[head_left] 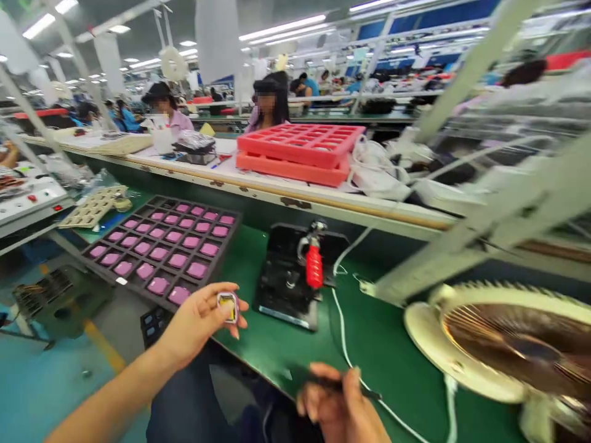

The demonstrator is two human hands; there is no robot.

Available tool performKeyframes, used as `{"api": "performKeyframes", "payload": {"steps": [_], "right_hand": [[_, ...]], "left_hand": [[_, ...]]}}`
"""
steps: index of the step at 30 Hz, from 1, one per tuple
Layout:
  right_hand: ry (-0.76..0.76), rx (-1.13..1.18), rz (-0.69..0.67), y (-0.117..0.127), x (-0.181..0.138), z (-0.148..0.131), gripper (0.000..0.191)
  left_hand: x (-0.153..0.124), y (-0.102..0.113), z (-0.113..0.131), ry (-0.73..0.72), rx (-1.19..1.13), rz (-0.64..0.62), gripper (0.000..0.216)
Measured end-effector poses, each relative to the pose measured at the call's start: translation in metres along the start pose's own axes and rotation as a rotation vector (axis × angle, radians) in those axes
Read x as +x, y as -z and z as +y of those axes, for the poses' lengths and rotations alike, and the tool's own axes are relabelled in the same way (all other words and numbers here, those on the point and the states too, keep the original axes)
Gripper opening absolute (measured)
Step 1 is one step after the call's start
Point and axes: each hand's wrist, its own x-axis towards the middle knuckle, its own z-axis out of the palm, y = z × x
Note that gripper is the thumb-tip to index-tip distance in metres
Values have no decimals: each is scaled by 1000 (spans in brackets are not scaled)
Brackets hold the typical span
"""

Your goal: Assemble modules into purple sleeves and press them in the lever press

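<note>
My left hand [196,321] is raised over the near edge of the green bench [397,351] and pinches a small pink-rimmed part with a yellow centre [228,307] between thumb and fingers. My right hand [339,406] is low at the bench's front edge, fingers closed round a thin dark tool [341,384]. A dark tray [164,249] with several pink parts in its pockets lies to the left of my left hand. A black press fixture with a red handle [314,266] stands just beyond both hands.
A white cable [342,326] runs across the bench past the fixture. A cream desk fan [503,344] stands at the right. Red foam trays [300,151] sit on the raised shelf behind. Two people sit at the far side. A metal rack frame [484,227] slants on the right.
</note>
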Motion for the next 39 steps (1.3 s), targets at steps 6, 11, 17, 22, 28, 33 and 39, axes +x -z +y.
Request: {"api": "performKeyframes", "payload": {"steps": [6, 11, 17, 22, 28, 33, 39], "right_hand": [[501, -300, 132, -14, -8, -29, 6], [779, -546, -36, -6, -8, -33, 33], [786, -503, -91, -10, -8, -20, 40], [768, -489, -80, -18, -6, -15, 41], [789, -539, -119, -17, -5, -10, 49], [788, -567, -135, -16, -7, -11, 49], [814, -577, -150, -18, -5, -11, 51]], "left_hand": [[-12, -61, -70, 241, 63, -155, 41], [-19, -78, -71, 229, 120, -190, 47], [-21, -76, -69, 208, 174, -185, 51], [-21, -69, -69, 193, 236, -142, 50], [-24, -63, -73, 171, 323, -116, 42], [-24, -61, -73, 167, 385, -120, 38], [-23, -54, -71, 122, 583, -128, 35]]}}
